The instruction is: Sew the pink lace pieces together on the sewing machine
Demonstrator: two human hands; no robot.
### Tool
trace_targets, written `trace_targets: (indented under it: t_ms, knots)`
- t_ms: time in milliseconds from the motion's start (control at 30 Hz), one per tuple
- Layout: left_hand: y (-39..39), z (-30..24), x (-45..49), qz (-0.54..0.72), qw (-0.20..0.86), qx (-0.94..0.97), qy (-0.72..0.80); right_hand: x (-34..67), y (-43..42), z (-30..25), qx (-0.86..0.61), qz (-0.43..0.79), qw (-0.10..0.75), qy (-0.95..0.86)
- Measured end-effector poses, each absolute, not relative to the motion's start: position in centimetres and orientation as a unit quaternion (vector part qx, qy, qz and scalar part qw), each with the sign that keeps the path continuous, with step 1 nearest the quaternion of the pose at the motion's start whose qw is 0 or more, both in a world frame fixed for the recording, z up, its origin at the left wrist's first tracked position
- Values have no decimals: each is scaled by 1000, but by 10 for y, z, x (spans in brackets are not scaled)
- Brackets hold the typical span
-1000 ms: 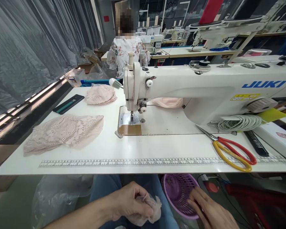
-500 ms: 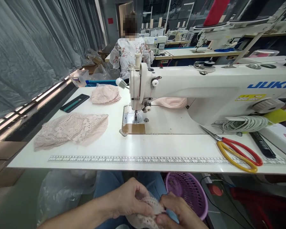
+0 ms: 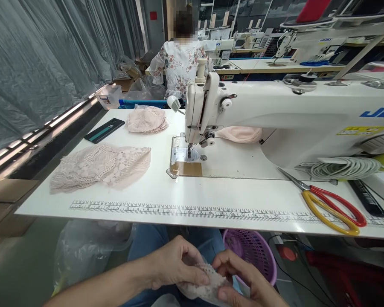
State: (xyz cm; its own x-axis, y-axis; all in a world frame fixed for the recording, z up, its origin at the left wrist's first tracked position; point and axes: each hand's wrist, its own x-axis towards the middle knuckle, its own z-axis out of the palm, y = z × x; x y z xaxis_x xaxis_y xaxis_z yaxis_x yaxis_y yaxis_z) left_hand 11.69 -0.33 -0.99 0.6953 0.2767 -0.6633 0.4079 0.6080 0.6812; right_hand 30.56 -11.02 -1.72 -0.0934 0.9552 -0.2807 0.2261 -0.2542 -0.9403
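Note:
Over my lap, below the table's front edge, both hands hold a pale pink piece of lace fabric (image 3: pixel 208 282). My left hand (image 3: pixel 176 266) pinches it between thumb and fingers from the left. On the other side my right hand (image 3: pixel 240 277) grips the lace's right part, thumb on top and fingers bent. Part of the cloth is hidden behind the fingers. Above them on the white table (image 3: pixel 237 192) stands a white sewing machine (image 3: pixel 262 102), its needle and presser foot (image 3: pixel 189 151) over the metal plate with no cloth beneath.
Lace pieces (image 3: pixel 102 166) lie at the table's left, a stack of pink pieces (image 3: pixel 147 119) behind them, beside a dark phone (image 3: pixel 104 130). Scissors (image 3: pixel 329 204) lie at right. A purple basket (image 3: pixel 259 256) stands below. Ahead, a person (image 3: pixel 184 64) faces away.
My right hand's fingers have shifted on the lace and loosened slightly, showing more of the cloth. The head view has turned a little, moving the machine rightward in the picture.

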Motion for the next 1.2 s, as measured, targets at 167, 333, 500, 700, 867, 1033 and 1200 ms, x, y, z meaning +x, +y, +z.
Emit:
trace_targets:
  t_ms: [167,333,500,700,867,1033,1200]
  knots:
    - [-4,-13,115,-36,804,429,409,306,-106,-22,-585,496,339,-544]
    - [-6,-13,115,-32,804,416,424,302,-103,-25,-596,475,355,-542]
    - [-6,-10,116,-27,783,435,445,297,-104,-27,-596,455,362,-554]
    - [-7,-13,115,-25,764,458,454,301,-99,-19,-529,449,375,-614]
    - [-6,-13,113,-10,767,477,430,299,-101,-12,-552,529,349,-542]
    - [-9,-15,109,-5,777,471,417,295,-103,-23,-581,583,341,-455]
    - [-10,-16,105,-9,767,495,409,292,-100,-26,-541,631,382,-404]
